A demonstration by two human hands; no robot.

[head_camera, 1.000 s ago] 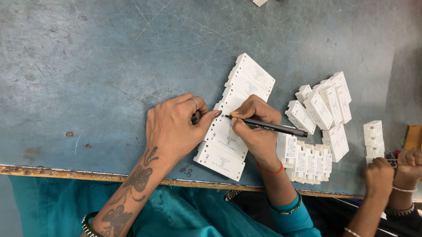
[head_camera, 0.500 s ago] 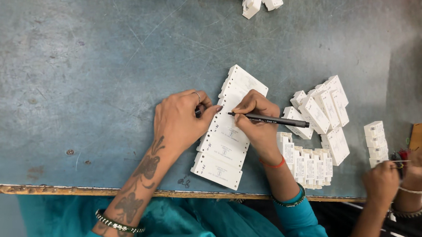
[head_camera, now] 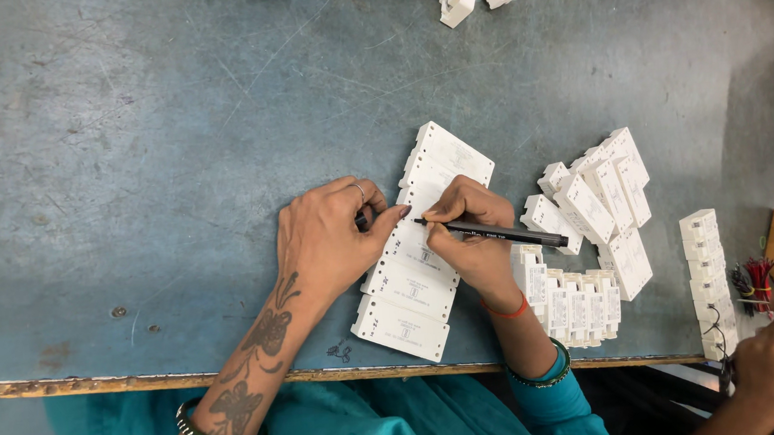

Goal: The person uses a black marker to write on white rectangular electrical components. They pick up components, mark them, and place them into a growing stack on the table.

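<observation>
We grip a black pen (head_camera: 497, 232) in our right hand (head_camera: 470, 239), tip on a row of white modules (head_camera: 418, 270); our left hand (head_camera: 330, 240) presses them flat, grasping nothing.

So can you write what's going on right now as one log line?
left hand: pressing down row of white blocks | right hand: holds black pen, tip on blocks | more blocks: beside, on table

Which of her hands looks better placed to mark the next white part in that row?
Probably the right hand: it already grips the black pen, tip down on the row of white modules. The left hand lies flat on the row, pinning it, and holds no tool.
</observation>
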